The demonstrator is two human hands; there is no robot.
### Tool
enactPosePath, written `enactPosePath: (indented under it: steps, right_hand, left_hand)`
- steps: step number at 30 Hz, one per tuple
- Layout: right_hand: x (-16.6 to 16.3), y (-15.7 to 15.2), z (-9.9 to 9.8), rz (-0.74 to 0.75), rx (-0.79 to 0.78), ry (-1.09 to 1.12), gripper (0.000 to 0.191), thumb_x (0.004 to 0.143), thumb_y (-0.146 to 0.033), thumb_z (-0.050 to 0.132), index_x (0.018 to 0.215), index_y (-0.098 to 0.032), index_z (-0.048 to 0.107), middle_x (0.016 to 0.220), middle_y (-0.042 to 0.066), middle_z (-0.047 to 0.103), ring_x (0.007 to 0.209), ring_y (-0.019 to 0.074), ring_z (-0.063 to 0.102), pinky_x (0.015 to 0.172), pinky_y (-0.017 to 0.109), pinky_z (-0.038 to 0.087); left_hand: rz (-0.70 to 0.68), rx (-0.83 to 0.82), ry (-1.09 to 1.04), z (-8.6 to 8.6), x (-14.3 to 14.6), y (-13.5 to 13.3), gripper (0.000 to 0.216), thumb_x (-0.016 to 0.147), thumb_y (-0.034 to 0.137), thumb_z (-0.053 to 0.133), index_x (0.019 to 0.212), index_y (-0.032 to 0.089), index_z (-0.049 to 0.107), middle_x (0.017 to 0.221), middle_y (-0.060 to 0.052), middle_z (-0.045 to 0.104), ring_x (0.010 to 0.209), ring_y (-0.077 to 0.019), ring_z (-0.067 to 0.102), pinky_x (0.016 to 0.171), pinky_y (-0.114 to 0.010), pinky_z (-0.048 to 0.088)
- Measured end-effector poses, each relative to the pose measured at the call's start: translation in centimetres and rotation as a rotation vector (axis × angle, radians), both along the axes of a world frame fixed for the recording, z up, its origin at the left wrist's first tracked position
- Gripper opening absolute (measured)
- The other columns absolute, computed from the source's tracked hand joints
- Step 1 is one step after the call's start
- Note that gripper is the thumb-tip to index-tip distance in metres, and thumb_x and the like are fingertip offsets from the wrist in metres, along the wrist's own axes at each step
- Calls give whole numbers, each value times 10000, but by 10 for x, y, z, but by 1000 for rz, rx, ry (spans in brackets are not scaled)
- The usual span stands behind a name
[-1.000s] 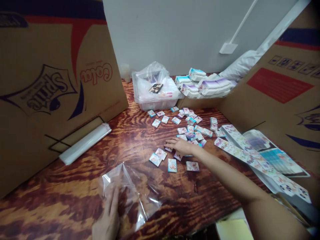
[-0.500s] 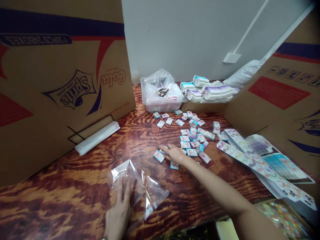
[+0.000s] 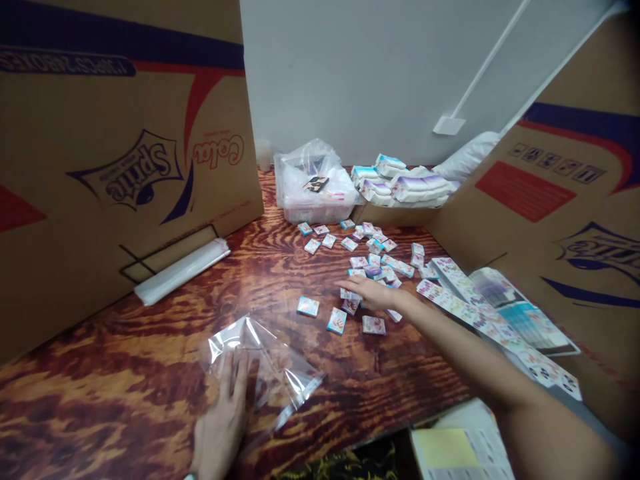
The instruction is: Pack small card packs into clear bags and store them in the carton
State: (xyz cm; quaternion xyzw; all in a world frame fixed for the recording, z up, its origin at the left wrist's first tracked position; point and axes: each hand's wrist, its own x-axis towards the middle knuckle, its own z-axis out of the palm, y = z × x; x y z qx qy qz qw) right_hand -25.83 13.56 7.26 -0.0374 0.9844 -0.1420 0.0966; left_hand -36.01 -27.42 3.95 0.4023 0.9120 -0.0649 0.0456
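Observation:
My left hand (image 3: 225, 407) lies with its fingers stretched out on a clear plastic bag (image 3: 277, 367), which rests flat on the wooden table. My right hand (image 3: 373, 291) reaches over a loose spread of small printed boxes, its fingers extended and palm down. Some boxes under it are partly hidden, and I cannot tell whether its fingers touch them. A blue-edged small box (image 3: 308, 307) sits left of this hand. Another small box (image 3: 337, 321) and a paler one (image 3: 374, 325) lie just nearer to me.
Tall cardboard boxes stand at left (image 3: 125, 133) and right (image 3: 540, 193). A plastic tub (image 3: 317, 212) and wrapped packs (image 3: 420, 190) sit at the back. Printed sticker strips (image 3: 490, 320) lie at right, a white plastic roll (image 3: 183, 272) at left. An open box (image 3: 450, 447) is below the front edge.
My right hand has moved back and right from the nearer boxes to the main group. Several small boxes now lie apart in front of it. My left hand stays on the bag; the view has shifted.

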Motion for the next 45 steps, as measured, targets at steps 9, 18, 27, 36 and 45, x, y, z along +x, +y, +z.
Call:
enactPosePath:
  steps: [9, 18, 27, 36, 45]
  right_hand:
    - [14, -1, -8, 126, 83, -27, 634, 727, -21, 489, 1331, -196, 413, 1249, 130, 505, 1140, 213, 487, 945, 354, 393]
    - [31, -51, 4, -304, 83, 83, 622, 848, -365, 508, 1394, -169, 283, 1140, 143, 555, 979, 232, 571, 815, 326, 438]
    - [83, -143, -15, -481, 41, -37, 696, 819, -439, 552, 1422, -247, 261, 1140, 122, 524, 1039, 268, 527, 810, 358, 460]
    - [109, -139, -18, -485, -61, 365, 383, 921, -318, 431, 1295, -243, 471, 1080, 95, 545, 1005, 204, 538, 874, 329, 462]
    - [123, -143, -47, -432, -58, 448, 402, 917, -311, 459, 1312, -238, 460, 1183, 115, 504, 1099, 220, 508, 922, 377, 470]
  left_hand:
    - [9, -2, -45, 12, 9, 7, 717, 830, 73, 385, 1425, 319, 71, 1503, -186, 137, 486, -43, 587, 358, -145, 393]
    - [43, 41, -20, 6, 5, -2, 733, 831, 60, 358, 1421, 315, 8, 1508, -181, 146, 396, -10, 506, 305, -155, 348]
    - [-7, -26, 18, 18, 5, -3, 685, 835, 75, 339, 1449, 228, 80, 1507, -169, 150, 420, -39, 525, 330, -205, 416]
    - [-27, -52, 99, 17, 10, 1, 695, 819, 74, 356, 1454, 199, 103, 1512, -157, 130, 446, -60, 531, 343, -230, 445]
    - [-4, -59, 120, 11, 10, 2, 714, 814, 79, 377, 1455, 225, 98, 1512, -174, 123, 414, -26, 496, 332, -199, 416]
